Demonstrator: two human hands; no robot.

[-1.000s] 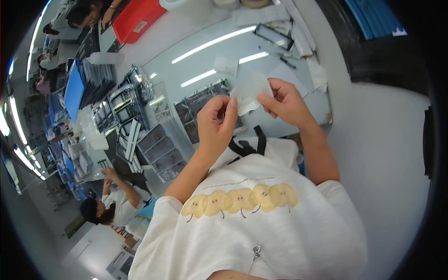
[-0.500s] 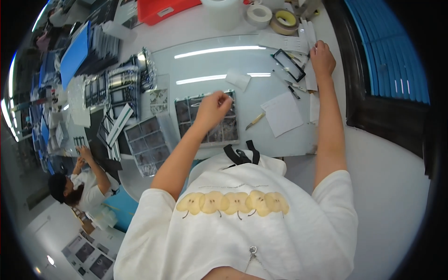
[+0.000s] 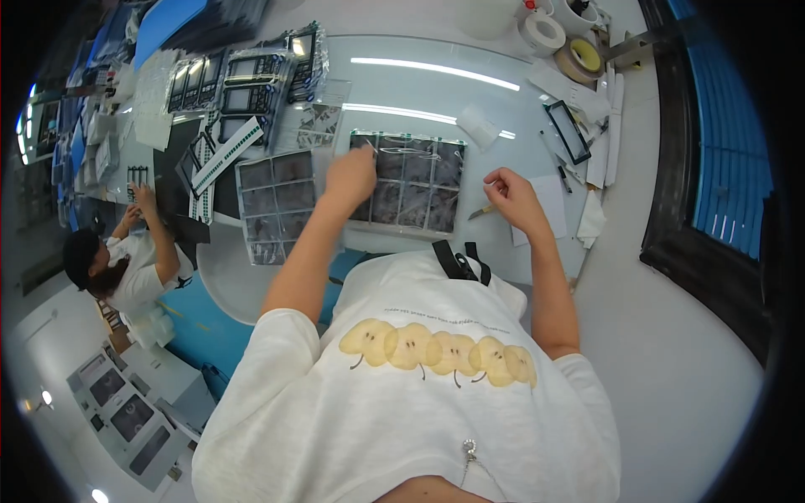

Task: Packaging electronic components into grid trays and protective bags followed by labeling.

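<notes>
A clear plastic tray (image 3: 460, 180) divided into compartments holding dark pieces lies on the glass-topped table in front of me. At its left edge, close to the far corner, is my left hand (image 3: 350, 173); its fingers are drawn together, and what they pinch, if anything, is hidden. To the right of the tray hovers my right hand (image 3: 515, 201), loosely curled with thumb and forefinger apart and nothing visible between them. Just below those fingers lies a craft knife with a yellowish handle (image 3: 479, 213). A white sheet of paper (image 3: 549, 201) is partly covered by my right hand.
A second compartment tray (image 3: 277, 197) sits left of my left forearm. Bagged black frames (image 3: 251, 75) are piled at the far left. A single black frame (image 3: 568, 132), a pen (image 3: 564, 178) and tape rolls (image 3: 580, 60) occupy the right side. Another person (image 3: 126, 251) works at left.
My right hand has come from the papers at the far right toward the tray. My left hand has shifted from above the tray to its left edge. The view has turned slightly.
</notes>
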